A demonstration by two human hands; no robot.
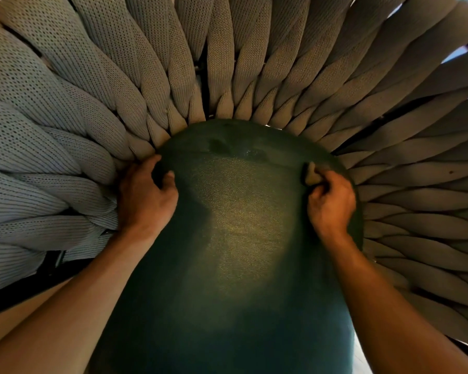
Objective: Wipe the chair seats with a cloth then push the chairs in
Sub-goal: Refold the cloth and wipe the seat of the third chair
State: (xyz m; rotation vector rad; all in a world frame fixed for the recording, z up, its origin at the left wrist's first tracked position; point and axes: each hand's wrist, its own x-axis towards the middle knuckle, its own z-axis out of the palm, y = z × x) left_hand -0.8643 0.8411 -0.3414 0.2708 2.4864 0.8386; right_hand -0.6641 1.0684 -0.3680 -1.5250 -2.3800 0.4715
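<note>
I judge I am mid-wipe on this chair: the dark green seat cushion (235, 211) fills the view, ringed by the woven backrest (119, 76), and pushing the chair in is not yet done. My right hand (331, 203) sits at the cushion's right edge, its fingers (318, 190) curled and pinching a small tan wad, probably the cloth (312, 174). My left hand (146, 195) grips the cushion's left edge, thumb on top. Other chairs are out of view.
</note>
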